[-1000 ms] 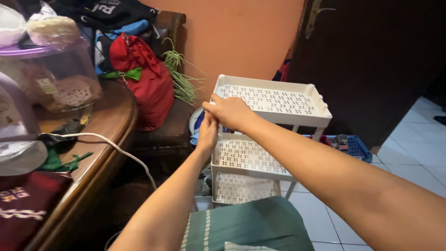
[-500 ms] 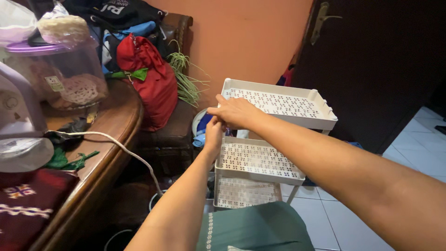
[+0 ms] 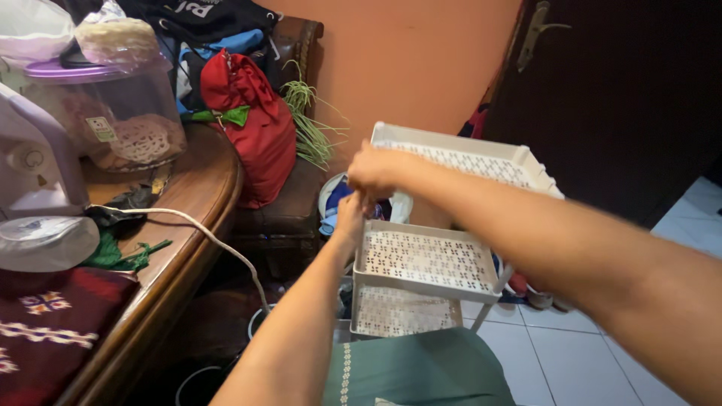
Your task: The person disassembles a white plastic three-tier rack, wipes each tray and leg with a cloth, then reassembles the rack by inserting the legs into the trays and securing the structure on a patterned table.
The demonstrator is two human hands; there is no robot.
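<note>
A white plastic rack (image 3: 444, 248) with three trays full of small holes is seen in the middle of the frame, standing on the pale tiled floor (image 3: 571, 353). The right hand (image 3: 374, 169) is laid on the near left corner of the top tray (image 3: 481, 162), with the fingers curled over the rim. The left hand (image 3: 350, 216) is held just under the right one, by the left corner post of the rack, above the middle tray (image 3: 425, 259). Its fingers are hidden by the right hand, so it cannot be told how wide they are or if the post is gripped. The bottom tray (image 3: 391, 310) is seen lower down, partly hidden by green cloth (image 3: 421, 372) at the bottom edge of the frame.

At the left of the frame a brown wooden surface (image 3: 199, 192) with a round edge is seen. A clear plastic tub with a purple lid (image 3: 113, 113) is set on it at the upper left, and a white cord (image 3: 203, 237) is draped over its edge. A red cloth bag (image 3: 252, 124) is leaned on a dark chair (image 3: 289, 207) behind the surface, with long green leaves (image 3: 308, 128) beside it. An orange wall (image 3: 421, 60) is seen behind the rack, and a dark door (image 3: 624, 98) fills the upper right.
</note>
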